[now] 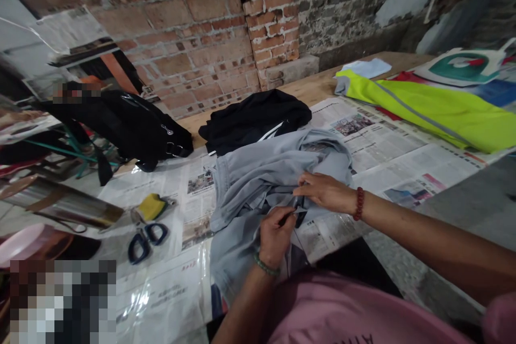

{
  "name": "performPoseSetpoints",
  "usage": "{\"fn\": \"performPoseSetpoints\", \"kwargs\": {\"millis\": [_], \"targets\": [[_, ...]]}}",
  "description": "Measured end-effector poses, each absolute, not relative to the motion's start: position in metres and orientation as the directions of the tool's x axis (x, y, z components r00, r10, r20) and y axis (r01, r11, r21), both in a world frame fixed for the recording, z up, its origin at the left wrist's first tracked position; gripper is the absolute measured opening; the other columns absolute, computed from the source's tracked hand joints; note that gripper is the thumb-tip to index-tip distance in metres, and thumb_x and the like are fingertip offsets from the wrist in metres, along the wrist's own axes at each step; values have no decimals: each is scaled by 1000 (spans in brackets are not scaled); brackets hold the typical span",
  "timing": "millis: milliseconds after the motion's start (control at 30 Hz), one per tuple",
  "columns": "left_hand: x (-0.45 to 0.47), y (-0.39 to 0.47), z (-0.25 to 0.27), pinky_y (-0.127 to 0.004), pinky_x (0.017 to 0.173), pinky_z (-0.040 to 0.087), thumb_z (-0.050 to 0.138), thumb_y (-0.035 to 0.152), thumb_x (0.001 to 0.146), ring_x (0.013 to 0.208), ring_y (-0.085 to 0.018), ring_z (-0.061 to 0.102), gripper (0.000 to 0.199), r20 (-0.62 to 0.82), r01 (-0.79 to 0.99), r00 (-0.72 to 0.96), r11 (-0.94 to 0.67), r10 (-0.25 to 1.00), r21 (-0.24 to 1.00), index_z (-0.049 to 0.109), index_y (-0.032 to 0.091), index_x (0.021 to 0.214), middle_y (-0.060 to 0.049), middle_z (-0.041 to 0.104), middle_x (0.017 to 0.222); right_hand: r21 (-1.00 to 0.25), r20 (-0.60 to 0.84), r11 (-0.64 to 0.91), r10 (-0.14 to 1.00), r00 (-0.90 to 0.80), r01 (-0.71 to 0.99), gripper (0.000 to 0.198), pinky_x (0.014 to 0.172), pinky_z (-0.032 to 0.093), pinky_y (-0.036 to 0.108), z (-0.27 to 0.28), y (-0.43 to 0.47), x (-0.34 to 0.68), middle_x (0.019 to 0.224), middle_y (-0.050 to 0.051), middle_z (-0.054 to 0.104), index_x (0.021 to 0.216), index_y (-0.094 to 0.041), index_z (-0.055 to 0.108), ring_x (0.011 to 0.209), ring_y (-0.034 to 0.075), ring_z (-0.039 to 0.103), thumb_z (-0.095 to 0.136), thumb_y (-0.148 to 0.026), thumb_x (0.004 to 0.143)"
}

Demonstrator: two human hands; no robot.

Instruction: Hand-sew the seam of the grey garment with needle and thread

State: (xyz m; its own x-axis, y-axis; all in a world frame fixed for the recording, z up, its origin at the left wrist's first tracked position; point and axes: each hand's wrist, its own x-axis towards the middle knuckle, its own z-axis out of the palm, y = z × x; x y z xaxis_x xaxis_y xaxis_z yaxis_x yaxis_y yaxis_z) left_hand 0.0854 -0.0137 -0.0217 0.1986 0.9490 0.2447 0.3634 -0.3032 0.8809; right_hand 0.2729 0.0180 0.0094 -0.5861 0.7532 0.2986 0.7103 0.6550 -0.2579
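A grey garment lies crumpled across the front of the table, partly hanging toward my lap. My left hand is closed in a pinch on a bit of its cloth near the front edge. Just above and to the right, my right hand has its fingers drawn together over the same garment. Between the two hands shows a small dark piece; whether it is a tool or part of the garment I cannot tell. The fingertips of my right hand partly cover what they grip.
Newspaper under clear plastic covers the table. Scissors, a yellow object and a metal flask are at left. Behind lie a black bag and black garment. A neon-yellow garment and iron are right.
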Motion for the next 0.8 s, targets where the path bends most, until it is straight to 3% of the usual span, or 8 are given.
{"fn": "performPoseSetpoints", "kwargs": {"millis": [133, 233, 467, 667, 800], "targets": [[85, -14, -22, -26, 61, 48, 59, 15, 69, 64, -14, 59, 13, 256, 382, 204, -318, 945, 868, 69, 20, 75, -1, 66, 69, -156, 295, 663, 738, -607, 732, 33, 69, 40, 29, 12, 13, 271, 96, 6, 55, 99, -27, 64, 75, 16, 52, 45, -9, 78], [85, -14, -23, -25, 61, 47, 59, 17, 70, 64, -14, 59, 12, 262, 380, 211, -326, 942, 866, 69, 20, 75, -1, 66, 70, -149, 286, 667, 736, -614, 730, 35, 72, 38, 31, 12, 13, 270, 99, 6, 56, 97, -28, 64, 77, 16, 52, 44, -7, 77], [86, -15, -19, -25, 62, 47, 58, 17, 71, 65, -14, 59, 12, 252, 384, 217, -320, 943, 866, 69, 19, 76, -2, 65, 69, -378, 352, 675, 738, -576, 633, 29, 77, 37, 32, 6, 11, 271, 91, 4, 57, 92, -26, 66, 79, 16, 51, 48, -9, 77], [86, -15, -18, -25, 62, 48, 58, 16, 71, 65, -14, 60, 12, 260, 386, 226, -331, 939, 861, 69, 19, 75, -2, 67, 70, -423, 335, 687, 725, -602, 591, 31, 74, 40, 30, 6, 11, 270, 88, 4, 56, 93, -23, 65, 79, 15, 51, 44, -7, 76], [85, -15, -21, -25, 62, 48, 58, 18, 71, 65, -15, 60, 12, 255, 381, 246, -335, 935, 862, 69, 20, 76, -2, 66, 71, -578, 277, 612, 770, -575, 540, 35, 67, 43, 26, 15, 11, 266, 81, 4, 56, 95, -20, 63, 72, 13, 52, 38, -5, 77]]}}
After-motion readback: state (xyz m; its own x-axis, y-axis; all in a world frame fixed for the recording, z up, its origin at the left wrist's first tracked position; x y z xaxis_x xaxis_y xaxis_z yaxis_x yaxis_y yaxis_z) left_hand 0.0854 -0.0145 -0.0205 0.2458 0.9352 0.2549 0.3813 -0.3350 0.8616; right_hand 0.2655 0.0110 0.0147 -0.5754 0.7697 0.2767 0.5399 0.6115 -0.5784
